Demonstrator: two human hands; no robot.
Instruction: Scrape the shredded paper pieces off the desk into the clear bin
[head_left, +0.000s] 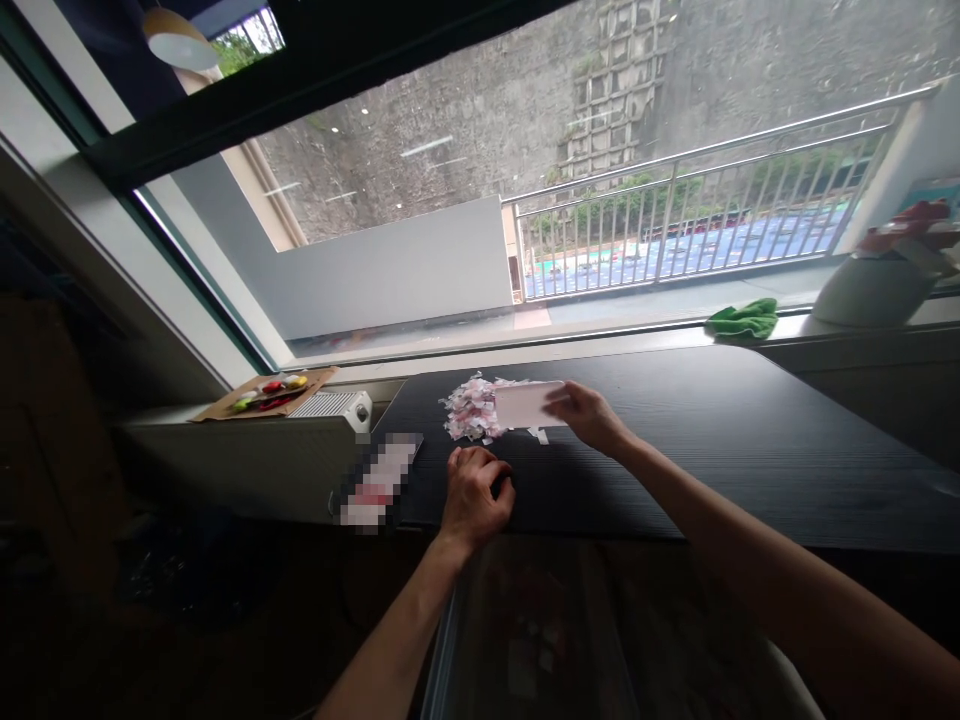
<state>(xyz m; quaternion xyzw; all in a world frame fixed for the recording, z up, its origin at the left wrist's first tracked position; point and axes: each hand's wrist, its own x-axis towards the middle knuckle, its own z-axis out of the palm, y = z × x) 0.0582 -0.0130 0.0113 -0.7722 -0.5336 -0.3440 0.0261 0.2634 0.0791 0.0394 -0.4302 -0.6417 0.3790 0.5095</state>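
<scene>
We list first a broad window (420,130), glass in a dark frame, with rough grey stone and a tubular metal railing (675,225) beyond it. Below it we record a black tabletop (750,440), finely wood-grained, its far right corner rounded; to its left, a pale radiator (255,455) with a slotted top. Under the near edge we note a translucent container (525,630), dim inside. Two bare hands follow. The left hand (476,492) is at the table's near part, fingers curled inward, thumb bent toward them with a gap between; we cannot tell whether the palm holds anything. The right hand (589,413), slightly blurred, pinches the right end of a pale card (523,405), flat, smooth and oblong, between thumb and fingers. The card is over the table, its left edge against or overlapping a heap of paper scraps (466,412), crumpled, ragged, white and pinkish. On the sill we enter a green cloth (744,318), soft and bunched; last, a small white loose scrap (542,437) below the card.
</scene>
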